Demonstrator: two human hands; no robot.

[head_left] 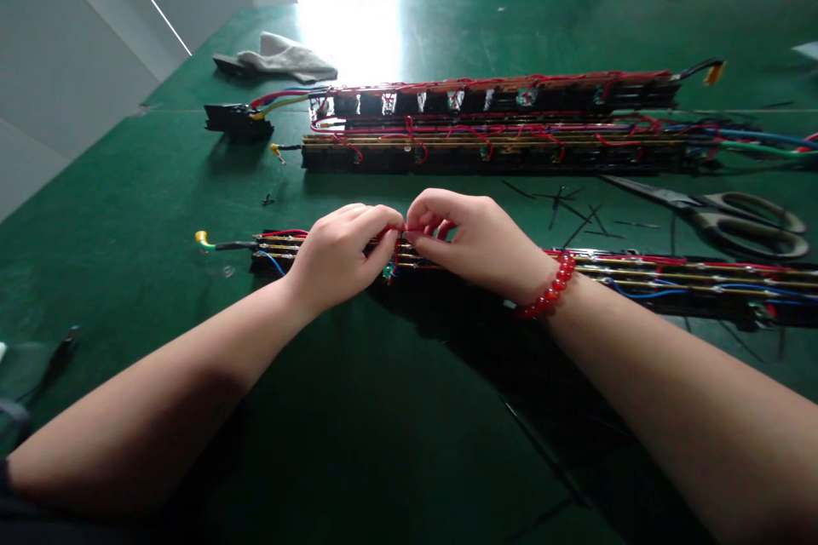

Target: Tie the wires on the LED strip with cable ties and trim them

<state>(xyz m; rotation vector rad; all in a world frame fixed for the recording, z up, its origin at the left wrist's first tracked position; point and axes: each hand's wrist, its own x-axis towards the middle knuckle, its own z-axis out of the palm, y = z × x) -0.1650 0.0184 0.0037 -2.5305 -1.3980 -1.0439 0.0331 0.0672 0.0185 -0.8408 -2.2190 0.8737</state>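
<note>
Both hands meet over a long black strip point(722, 305) with brass rails and red and blue wires. My left hand point(338, 260) is closed, thumb and index finger pinching a thin red wire point(397, 249). My right hand point(476, 230), wearing a red bead bracelet point(557, 289), is pinched just beside it at the same red wire; its fingertips nearly touch the left ones. Below the fingertips sits a small green circuit piece point(388, 271) on the strip. My hands hide part of the rails. A yellow-tipped cable point(202, 238) sticks out of the strip's left end.
Two similar wired strips point(486, 94) lie behind, with a black connector point(238, 118) at their left. Scissors point(722, 215) rest at the right near cut black tie scraps point(562, 197). A grey cloth point(287, 57) lies far left on the green table point(128, 272).
</note>
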